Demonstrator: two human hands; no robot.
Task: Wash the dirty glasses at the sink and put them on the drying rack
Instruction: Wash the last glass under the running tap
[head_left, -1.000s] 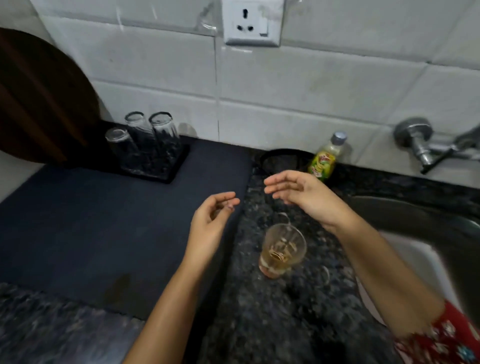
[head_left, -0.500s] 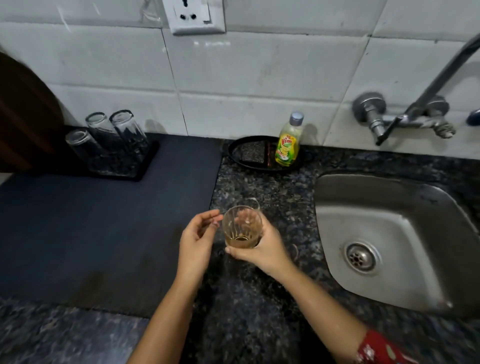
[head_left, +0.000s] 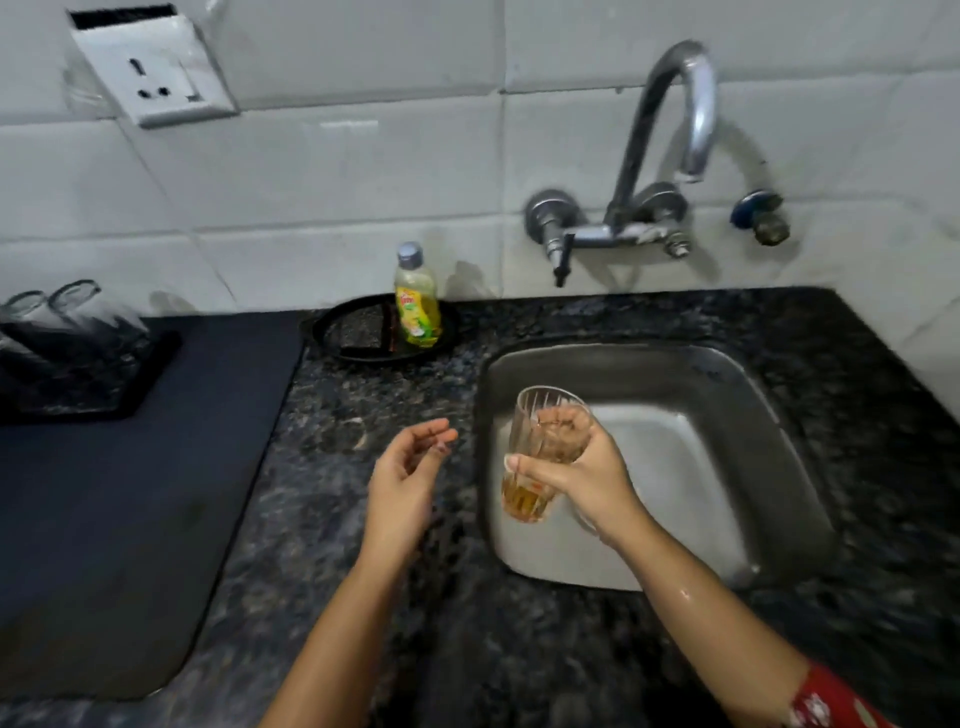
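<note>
Glass, ribbed and thin-walled, the tumbler (head_left: 540, 452) sits in the right hand (head_left: 582, 478), fingers and thumb wrapped round its middle, held over the sink (head_left: 727, 415) with amber liquid pooled in its base. The left hand (head_left: 402, 478) hangs loose and empty just beside it. Likely light, brittle and slick when wet, it wants a full-wall grasp, not the rim.

Right hand (head_left: 582, 478) curled in a grip, left hand (head_left: 402, 475) loosely open beside it
</note>
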